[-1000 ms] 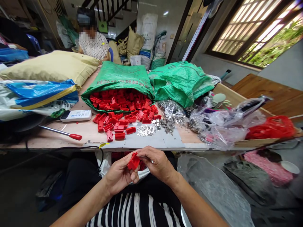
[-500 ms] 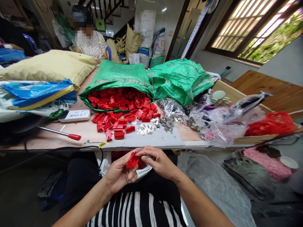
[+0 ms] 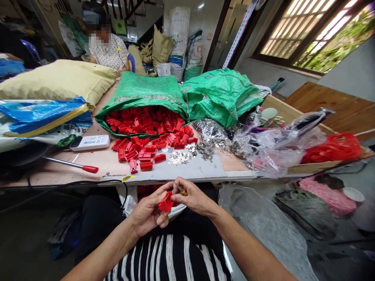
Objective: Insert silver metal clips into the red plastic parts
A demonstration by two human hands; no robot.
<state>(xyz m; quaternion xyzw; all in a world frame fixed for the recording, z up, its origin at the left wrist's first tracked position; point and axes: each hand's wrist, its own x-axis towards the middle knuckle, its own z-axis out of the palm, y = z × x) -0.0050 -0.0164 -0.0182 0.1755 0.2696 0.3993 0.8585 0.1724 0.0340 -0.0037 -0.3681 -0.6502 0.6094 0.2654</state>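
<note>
Above my lap, my left hand (image 3: 148,212) is closed around a red plastic piece (image 3: 165,202), pinching it between thumb and fingers. My right hand (image 3: 195,198) is closed on a thin tool with a yellow handle (image 3: 183,192); fingers cover most of it. The right fingertips meet the red piece at its right side. On the table ahead, loose red plastic pieces (image 3: 140,153) lie in front of a green woven sack (image 3: 146,88) full of the same pieces. Small shiny metal parts (image 3: 179,157) are spread to their right.
A white bag sits below my hands. On the table are a white box-shaped device (image 3: 90,142), a red-tipped metal lever (image 3: 73,164), a yellowish sack (image 3: 55,82), a second green sack (image 3: 219,93) and a wooden tray with plastic bags (image 3: 310,169). Another person sits across.
The red piece has turned in my left fingers. My right hand has shifted its grip, and the yellow handle now shows. The view has moved slightly.
</note>
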